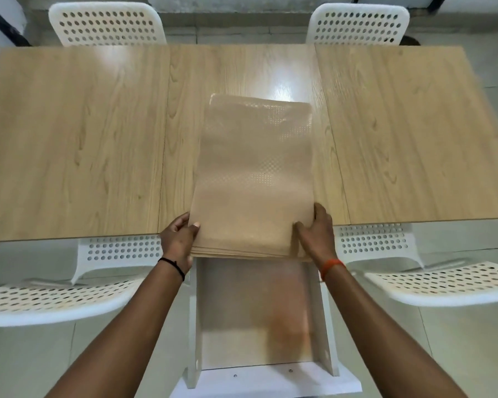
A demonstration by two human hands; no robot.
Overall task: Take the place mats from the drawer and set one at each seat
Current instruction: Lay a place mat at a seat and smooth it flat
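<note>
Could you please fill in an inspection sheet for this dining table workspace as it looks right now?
Surface: light wooden table, bare apart from the mats.
Job's things: stack of tan place mats lying on the table, near edge overhanging the open white drawer, which looks empty.
Clutter: nothing seen.
Hands: left hand grips the stack's near left corner; right hand grips the near right corner.
Cables: nothing seen.
Surroundings: four white perforated chairs, two on the far side, two on the near side; no mat set at any seat yet; pale tiled floor.
</note>
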